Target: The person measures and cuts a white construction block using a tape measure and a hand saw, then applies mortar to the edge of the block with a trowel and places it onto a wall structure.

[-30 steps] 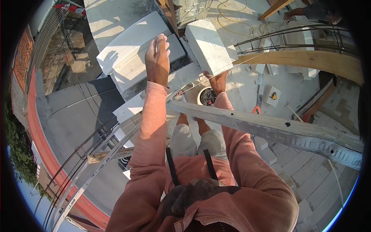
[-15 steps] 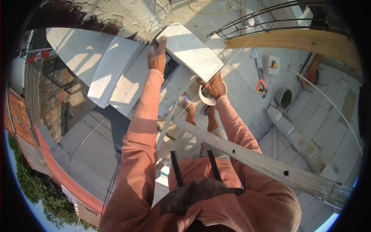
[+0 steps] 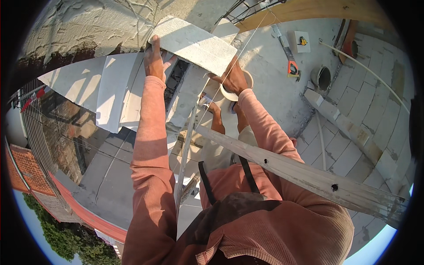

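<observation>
White block (image 3: 194, 44) is up over the ledge (image 3: 190, 90), left end right by rough plastered masonry (image 3: 88, 26), string (image 3: 253, 36) near its right corner. Left hand (image 3: 154, 62) half-curled on one end, right hand (image 3: 234, 80) cupping the other, arms (image 3: 152, 119) stretched forward.

Head camera: downward view taking in pale block (image 3: 194, 44)

Left fisheye of a head-worn pair. Lens faces steeply down. Wearer's shirt (image 3: 282, 225) lies nearest, below the pale block in view; grey floor (image 3: 269, 92) appears right of the block, farther off.
</observation>
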Action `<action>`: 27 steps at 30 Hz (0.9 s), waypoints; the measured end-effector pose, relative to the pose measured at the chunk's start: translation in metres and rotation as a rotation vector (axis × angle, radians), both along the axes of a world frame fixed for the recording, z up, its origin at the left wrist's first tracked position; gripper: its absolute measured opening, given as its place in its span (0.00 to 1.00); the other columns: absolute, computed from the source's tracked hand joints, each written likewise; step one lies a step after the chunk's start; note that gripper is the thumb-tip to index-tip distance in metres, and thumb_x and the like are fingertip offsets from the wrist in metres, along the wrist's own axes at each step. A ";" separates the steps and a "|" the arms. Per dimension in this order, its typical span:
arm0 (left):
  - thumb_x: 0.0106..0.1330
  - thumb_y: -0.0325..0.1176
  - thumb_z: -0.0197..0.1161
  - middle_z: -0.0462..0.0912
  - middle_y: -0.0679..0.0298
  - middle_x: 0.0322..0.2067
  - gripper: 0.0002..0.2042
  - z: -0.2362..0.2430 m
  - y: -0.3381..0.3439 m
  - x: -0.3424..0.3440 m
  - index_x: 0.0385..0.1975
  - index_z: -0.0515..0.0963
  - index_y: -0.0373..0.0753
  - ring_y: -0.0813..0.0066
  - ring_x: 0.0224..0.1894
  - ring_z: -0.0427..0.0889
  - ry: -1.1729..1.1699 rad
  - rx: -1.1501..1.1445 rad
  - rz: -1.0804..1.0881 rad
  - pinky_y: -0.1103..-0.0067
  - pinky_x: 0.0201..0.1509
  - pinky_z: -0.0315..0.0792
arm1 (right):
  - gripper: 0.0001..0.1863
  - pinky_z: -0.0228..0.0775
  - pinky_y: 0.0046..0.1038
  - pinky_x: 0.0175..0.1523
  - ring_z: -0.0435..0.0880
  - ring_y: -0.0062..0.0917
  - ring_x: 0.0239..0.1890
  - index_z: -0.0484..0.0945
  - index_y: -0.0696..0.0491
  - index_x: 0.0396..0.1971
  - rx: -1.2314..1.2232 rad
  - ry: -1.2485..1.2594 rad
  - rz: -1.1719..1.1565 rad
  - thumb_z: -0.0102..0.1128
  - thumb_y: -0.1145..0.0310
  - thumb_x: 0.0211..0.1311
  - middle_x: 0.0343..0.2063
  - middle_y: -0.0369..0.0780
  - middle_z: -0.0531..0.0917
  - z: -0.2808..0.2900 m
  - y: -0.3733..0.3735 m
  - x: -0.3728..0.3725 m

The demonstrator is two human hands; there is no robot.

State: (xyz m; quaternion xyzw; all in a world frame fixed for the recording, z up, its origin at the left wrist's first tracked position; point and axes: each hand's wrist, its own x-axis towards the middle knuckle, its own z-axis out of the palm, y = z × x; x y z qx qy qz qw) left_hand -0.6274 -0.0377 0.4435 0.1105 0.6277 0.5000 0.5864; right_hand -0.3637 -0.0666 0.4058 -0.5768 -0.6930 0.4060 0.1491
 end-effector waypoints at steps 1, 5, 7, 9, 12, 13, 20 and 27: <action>0.65 0.62 0.65 0.63 0.51 0.67 0.45 0.000 0.000 -0.002 0.72 0.59 0.35 0.49 0.67 0.67 -0.018 -0.001 0.001 0.54 0.65 0.76 | 0.57 0.55 0.42 0.76 0.63 0.54 0.69 0.57 0.63 0.69 0.006 0.034 -0.033 0.80 0.54 0.43 0.64 0.58 0.66 -0.003 -0.001 0.000; 0.64 0.59 0.68 0.64 0.52 0.67 0.45 -0.006 0.000 -0.004 0.72 0.59 0.35 0.47 0.66 0.69 -0.038 0.037 -0.062 0.53 0.65 0.74 | 0.51 0.59 0.42 0.74 0.67 0.54 0.66 0.64 0.60 0.67 0.084 0.015 0.033 0.80 0.55 0.44 0.62 0.56 0.68 -0.011 0.001 0.009; 0.64 0.60 0.68 0.64 0.52 0.67 0.45 -0.008 0.002 -0.003 0.72 0.59 0.35 0.47 0.67 0.69 -0.050 0.021 -0.067 0.53 0.65 0.74 | 0.51 0.59 0.41 0.74 0.67 0.54 0.66 0.64 0.59 0.67 0.072 -0.006 0.053 0.80 0.55 0.44 0.62 0.55 0.68 -0.023 0.001 0.015; 0.63 0.61 0.68 0.64 0.51 0.68 0.46 -0.007 0.002 -0.003 0.72 0.59 0.35 0.47 0.67 0.70 -0.047 0.010 -0.112 0.53 0.65 0.75 | 0.52 0.59 0.41 0.74 0.68 0.53 0.66 0.64 0.59 0.67 0.119 -0.044 0.089 0.81 0.54 0.44 0.64 0.55 0.68 -0.031 0.001 0.019; 0.64 0.62 0.67 0.64 0.51 0.68 0.46 -0.009 -0.004 -0.015 0.72 0.59 0.35 0.47 0.67 0.70 0.004 0.014 -0.120 0.53 0.64 0.75 | 0.53 0.60 0.40 0.74 0.68 0.51 0.66 0.65 0.59 0.67 0.116 -0.003 0.077 0.82 0.53 0.43 0.64 0.55 0.69 -0.022 -0.002 0.003; 0.64 0.62 0.67 0.64 0.51 0.68 0.46 -0.009 -0.005 -0.018 0.72 0.59 0.35 0.47 0.67 0.70 0.003 0.009 -0.112 0.53 0.64 0.75 | 0.53 0.60 0.40 0.74 0.68 0.51 0.66 0.65 0.59 0.67 0.111 -0.003 0.084 0.82 0.53 0.43 0.64 0.55 0.69 -0.016 -0.002 -0.001; 0.63 0.62 0.68 0.63 0.48 0.69 0.47 -0.010 -0.003 -0.020 0.73 0.58 0.35 0.47 0.69 0.68 0.006 0.037 -0.171 0.54 0.65 0.75 | 0.55 0.61 0.41 0.73 0.70 0.51 0.66 0.64 0.61 0.67 0.103 -0.042 0.055 0.83 0.49 0.41 0.63 0.54 0.71 -0.016 0.002 0.004; 0.59 0.63 0.71 0.62 0.46 0.70 0.51 0.052 0.007 0.004 0.74 0.57 0.34 0.48 0.71 0.67 0.102 -0.109 -0.282 0.47 0.68 0.67 | 0.52 0.63 0.43 0.70 0.71 0.52 0.64 0.70 0.62 0.63 0.154 -0.050 0.044 0.81 0.45 0.43 0.59 0.56 0.73 -0.038 0.000 0.020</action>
